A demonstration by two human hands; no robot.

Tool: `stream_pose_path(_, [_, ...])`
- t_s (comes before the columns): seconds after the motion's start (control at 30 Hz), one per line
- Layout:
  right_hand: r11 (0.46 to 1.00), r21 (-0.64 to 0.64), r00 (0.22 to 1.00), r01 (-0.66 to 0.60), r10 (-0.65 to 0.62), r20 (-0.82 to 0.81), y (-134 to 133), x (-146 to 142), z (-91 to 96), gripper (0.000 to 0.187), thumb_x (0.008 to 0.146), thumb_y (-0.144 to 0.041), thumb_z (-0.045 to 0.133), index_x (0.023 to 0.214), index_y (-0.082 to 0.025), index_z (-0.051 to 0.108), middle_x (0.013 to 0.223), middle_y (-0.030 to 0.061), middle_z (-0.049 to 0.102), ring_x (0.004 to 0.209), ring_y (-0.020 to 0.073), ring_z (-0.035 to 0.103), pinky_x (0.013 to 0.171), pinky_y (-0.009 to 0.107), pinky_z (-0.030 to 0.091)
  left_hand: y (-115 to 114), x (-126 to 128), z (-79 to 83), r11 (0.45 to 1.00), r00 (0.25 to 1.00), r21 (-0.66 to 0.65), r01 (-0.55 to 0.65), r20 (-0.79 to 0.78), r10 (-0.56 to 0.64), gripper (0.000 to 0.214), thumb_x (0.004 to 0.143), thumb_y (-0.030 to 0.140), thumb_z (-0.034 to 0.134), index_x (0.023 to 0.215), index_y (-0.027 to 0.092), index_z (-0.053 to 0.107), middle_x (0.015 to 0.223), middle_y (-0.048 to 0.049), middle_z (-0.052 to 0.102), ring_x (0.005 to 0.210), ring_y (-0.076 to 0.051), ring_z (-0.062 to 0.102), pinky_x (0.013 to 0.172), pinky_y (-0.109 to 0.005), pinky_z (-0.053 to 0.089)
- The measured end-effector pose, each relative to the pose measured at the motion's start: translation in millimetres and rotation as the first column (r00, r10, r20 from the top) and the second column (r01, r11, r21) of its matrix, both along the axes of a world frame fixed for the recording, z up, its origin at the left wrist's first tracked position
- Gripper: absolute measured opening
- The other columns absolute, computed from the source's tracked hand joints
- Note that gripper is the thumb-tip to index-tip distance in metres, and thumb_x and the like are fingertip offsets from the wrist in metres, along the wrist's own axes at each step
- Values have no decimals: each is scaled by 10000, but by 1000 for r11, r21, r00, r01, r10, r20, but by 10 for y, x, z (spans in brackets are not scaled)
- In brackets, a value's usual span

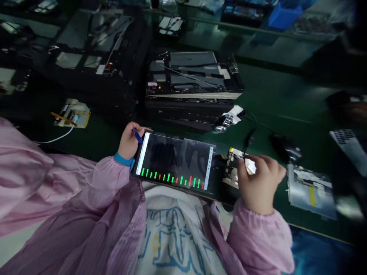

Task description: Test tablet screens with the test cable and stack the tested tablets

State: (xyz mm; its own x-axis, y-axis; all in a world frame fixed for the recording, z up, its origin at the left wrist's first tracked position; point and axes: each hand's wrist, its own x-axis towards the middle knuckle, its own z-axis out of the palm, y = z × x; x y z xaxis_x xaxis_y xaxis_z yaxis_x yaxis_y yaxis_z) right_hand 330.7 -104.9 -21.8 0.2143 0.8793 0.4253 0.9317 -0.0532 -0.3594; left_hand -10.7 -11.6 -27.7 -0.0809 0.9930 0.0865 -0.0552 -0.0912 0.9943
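My left hand (128, 142), with a blue wristband, is closed around a blue pen-like stick (137, 135) at the upper left corner of a screen panel (174, 156). The panel is lit, showing a dark picture with green and red bars along its near edge. My right hand (259, 179) is closed in a pinch over a small circuit board (231, 172) just right of the panel. A thin black cable (247, 140) runs down to its fingertips. The exact grip point is blurred.
A stack of screen assemblies (193, 76) stands behind the panel, with a taller stack (94, 46) to its left. A black mouse (286, 149) and a metal-backed part (312, 193) lie at right. Another board (73, 114) with a white cable lies at left.
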Motion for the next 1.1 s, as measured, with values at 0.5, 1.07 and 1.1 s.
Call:
stream_pose_path(0.5, [834, -374, 695, -406, 16, -718, 71, 38, 31, 490, 760, -659, 553, 782, -173, 610, 652, 31, 611, 570, 145, 534, 551, 280, 404, 94, 14, 35, 999, 999, 17, -34, 7, 34, 379, 696, 350, 717, 764, 239, 361, 752, -6, 692, 739, -207, 678, 698, -366, 536])
stream_pose_path(1.07, [712, -329, 642, -620, 219, -735, 173, 126, 61, 260, 862, -367, 502, 774, -188, 669, 747, 35, 671, 680, 161, 596, 653, 284, 428, 104, 63, 107, 992, 984, 105, -63, -162, 79, 358, 769, 374, 687, 780, 242, 354, 817, 17, 712, 819, -192, 680, 755, -343, 512])
stream_pose_path(1.1, [718, -327, 644, -615, 216, -734, 174, 132, 66, 264, 865, -365, 494, 766, -189, 664, 750, 36, 672, 681, 162, 597, 655, 285, 429, 104, 59, 109, 993, 983, 104, -63, -167, 80, 353, 772, 368, 687, 780, 241, 357, 815, 19, 712, 822, -195, 677, 759, -348, 510])
